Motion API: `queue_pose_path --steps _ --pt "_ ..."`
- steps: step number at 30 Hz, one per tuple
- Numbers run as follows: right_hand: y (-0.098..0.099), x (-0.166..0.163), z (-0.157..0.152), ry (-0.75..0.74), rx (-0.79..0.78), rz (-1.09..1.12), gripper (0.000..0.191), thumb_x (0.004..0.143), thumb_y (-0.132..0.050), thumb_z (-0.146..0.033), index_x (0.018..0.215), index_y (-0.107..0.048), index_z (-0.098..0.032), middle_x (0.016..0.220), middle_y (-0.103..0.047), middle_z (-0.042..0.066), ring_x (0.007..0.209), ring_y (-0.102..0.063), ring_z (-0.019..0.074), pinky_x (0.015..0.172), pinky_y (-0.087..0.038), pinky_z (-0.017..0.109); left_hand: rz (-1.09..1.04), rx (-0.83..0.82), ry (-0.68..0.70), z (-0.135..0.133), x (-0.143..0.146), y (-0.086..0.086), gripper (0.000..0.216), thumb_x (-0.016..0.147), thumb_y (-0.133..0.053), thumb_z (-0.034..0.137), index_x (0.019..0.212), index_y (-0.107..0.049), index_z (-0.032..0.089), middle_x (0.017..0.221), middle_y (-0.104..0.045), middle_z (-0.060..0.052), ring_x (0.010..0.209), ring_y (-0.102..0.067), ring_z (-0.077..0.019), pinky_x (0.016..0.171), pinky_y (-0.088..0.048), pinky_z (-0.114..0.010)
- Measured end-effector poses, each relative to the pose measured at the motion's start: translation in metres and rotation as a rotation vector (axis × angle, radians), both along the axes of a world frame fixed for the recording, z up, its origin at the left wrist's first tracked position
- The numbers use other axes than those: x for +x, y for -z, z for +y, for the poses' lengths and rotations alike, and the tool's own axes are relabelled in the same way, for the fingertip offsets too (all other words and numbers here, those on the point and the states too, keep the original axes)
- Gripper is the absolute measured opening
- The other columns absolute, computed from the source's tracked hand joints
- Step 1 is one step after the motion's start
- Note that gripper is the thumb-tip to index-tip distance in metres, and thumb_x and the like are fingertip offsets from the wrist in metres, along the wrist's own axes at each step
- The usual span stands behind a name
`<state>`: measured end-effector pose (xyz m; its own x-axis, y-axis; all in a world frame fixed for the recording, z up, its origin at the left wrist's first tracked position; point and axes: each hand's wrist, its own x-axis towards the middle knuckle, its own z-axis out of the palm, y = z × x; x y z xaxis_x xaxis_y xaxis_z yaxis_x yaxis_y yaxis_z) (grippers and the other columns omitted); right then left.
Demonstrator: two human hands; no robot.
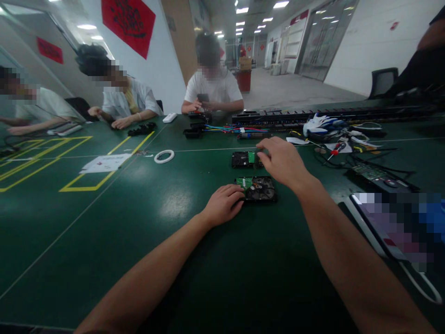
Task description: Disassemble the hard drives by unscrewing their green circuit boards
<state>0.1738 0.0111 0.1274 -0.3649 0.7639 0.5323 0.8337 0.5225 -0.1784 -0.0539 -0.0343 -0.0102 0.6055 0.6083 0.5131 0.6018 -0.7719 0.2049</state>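
Two hard drives lie on the green table before me, one behind the other, with green circuit boards showing. My left hand (225,204) is at the left end of the nearer hard drive (260,189), its fingers together and curled over that edge. My right hand (283,160) reaches to the right end of the farther hard drive (240,160). Its thumb and fingers close around that end and partly cover it. Whether a small part is also between those fingertips, I cannot tell.
A white ring (164,157) and paper sheets (106,163) lie left. Rightward are gloves (321,125), a red-handled screwdriver (338,149), a circuit board (382,178) and a tablet-like device (378,227). Coloured cables (225,129) lie behind the drives. Several people sit across the table (174,273).
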Motion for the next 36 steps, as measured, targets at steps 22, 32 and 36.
queue_pose_path --steps 22,32,36 --pt "-0.0020 -0.0014 0.0005 0.017 -0.008 0.044 0.010 0.091 -0.064 -0.025 0.100 -0.064 -0.020 0.097 -0.071 0.009 0.081 -0.064 0.0239 0.077 -0.045 0.038 -0.006 0.003 0.001 -0.0007 0.0006 -0.0021 0.020 0.095 -0.056 0.027 0.113 -0.064 0.022 0.124 -0.067 -0.008 0.120 -0.061 -0.0240 0.101 -0.052 -0.046" --pt "0.0016 0.0014 0.0032 0.018 0.012 0.030 0.013 0.091 -0.061 -0.022 0.103 -0.064 -0.019 0.101 -0.070 0.011 0.087 -0.063 0.0255 0.080 -0.045 0.039 0.011 -0.002 -0.004 -0.0014 0.0001 -0.0021 0.020 0.096 -0.055 0.027 0.113 -0.064 0.021 0.125 -0.066 -0.008 0.120 -0.060 -0.0252 0.100 -0.052 -0.047" --pt "0.0008 -0.0002 0.0022 0.018 0.007 0.042 0.014 0.090 -0.062 -0.022 0.104 -0.063 -0.020 0.102 -0.069 0.009 0.084 -0.062 0.0234 0.080 -0.045 0.038 0.017 -0.003 -0.008 -0.0014 -0.0001 -0.0020 0.020 0.096 -0.056 0.028 0.113 -0.064 0.021 0.125 -0.066 -0.008 0.120 -0.060 -0.0252 0.101 -0.052 -0.046"
